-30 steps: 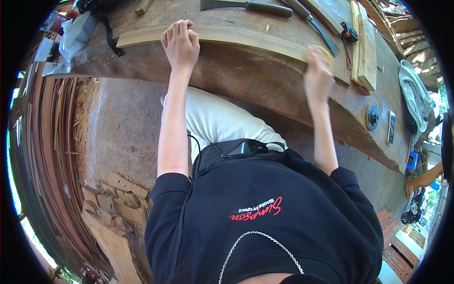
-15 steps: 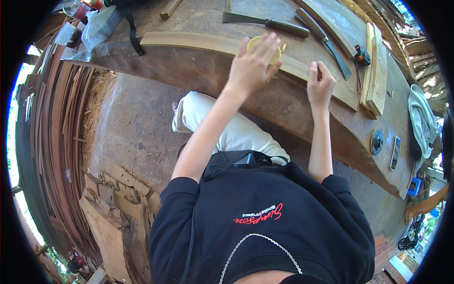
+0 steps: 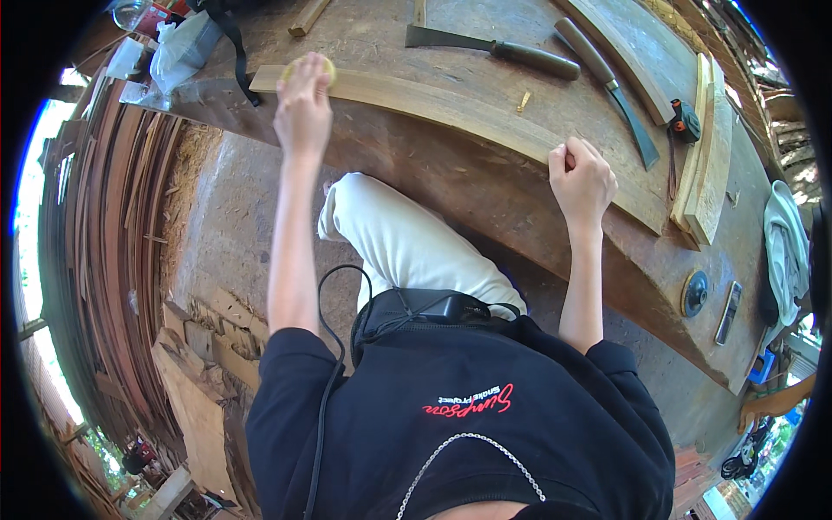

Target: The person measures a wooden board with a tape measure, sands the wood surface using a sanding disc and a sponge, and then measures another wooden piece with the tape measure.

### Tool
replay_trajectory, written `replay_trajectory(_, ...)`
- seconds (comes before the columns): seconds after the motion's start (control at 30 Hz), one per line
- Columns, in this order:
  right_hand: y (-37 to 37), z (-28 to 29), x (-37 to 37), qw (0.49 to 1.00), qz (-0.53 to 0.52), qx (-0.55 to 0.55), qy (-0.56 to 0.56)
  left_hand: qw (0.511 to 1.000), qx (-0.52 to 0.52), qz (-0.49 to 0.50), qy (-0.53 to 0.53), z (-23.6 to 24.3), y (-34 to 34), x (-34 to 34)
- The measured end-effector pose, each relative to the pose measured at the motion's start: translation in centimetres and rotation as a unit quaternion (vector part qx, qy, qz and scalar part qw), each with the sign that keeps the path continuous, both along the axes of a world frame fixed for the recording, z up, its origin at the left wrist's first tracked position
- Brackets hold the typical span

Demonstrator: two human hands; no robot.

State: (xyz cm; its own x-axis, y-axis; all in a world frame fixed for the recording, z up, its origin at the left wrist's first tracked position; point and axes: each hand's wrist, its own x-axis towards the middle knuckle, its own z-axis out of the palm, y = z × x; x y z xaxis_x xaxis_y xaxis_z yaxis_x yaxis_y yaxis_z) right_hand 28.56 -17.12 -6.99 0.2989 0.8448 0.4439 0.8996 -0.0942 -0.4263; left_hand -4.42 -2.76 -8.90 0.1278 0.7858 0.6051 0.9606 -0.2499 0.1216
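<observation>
A long, pale wooden strip (image 3: 416,100) lies along the near edge of the workbench. At its left end, my left hand (image 3: 303,120) presses a round yellow sanding disc (image 3: 328,73) onto the wood, with the fingers over the disc and most of it hidden. My right hand (image 3: 586,184) is closed in a loose fist over the strip's right part. Nothing shows inside that fist, and whether it touches the wood is hard to tell. Beyond the strip lie a wide-bladed chisel (image 3: 536,61) and a second long-handled chisel (image 3: 628,126).
On the right are a tape measure (image 3: 685,123), stacked wooden pieces (image 3: 706,156), a dark round disc (image 3: 694,293), a phone (image 3: 728,312) and a pale cloth (image 3: 784,238). A plastic bag (image 3: 178,56) and black strap (image 3: 234,43) lie at the left. Long boards (image 3: 113,260) lean beyond.
My left hand has slid leftward along the strip with the yellow sanding disc, from the middle to the left end. My right hand stays closed over the strip's right part.
</observation>
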Motion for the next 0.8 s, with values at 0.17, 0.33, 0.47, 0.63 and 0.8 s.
replay_trajectory(0.17, -0.3, 0.0, -0.1, 0.999, -0.020, -0.031, -0.016, 0.973, -0.003, -0.216, -0.085, 0.0, -7.4, 10.1)
replay_trajectory(0.33, -0.5, -0.1, -0.4, 0.999, -0.028, -0.032, -0.022, 0.970, 0.013, -0.231, -0.071, -1.0, -4.4, 5.9)
replay_trajectory(0.47, -0.7, 0.0, -1.2, 0.999, -0.036, -0.028, -0.026, 0.995, -0.033, -0.013, -0.094, 1.3, 2.5, -0.6)
replay_trajectory(0.63, -0.5, -0.3, -1.1, 0.999, -0.028, -0.021, -0.037, 0.998, -0.012, 0.007, -0.059, 1.4, 2.8, 0.5)
replay_trajectory(0.8, -0.5, -0.3, -1.0, 0.998, -0.042, -0.019, -0.039, 0.980, 0.071, -0.177, -0.055, 0.0, -5.8, 9.5)
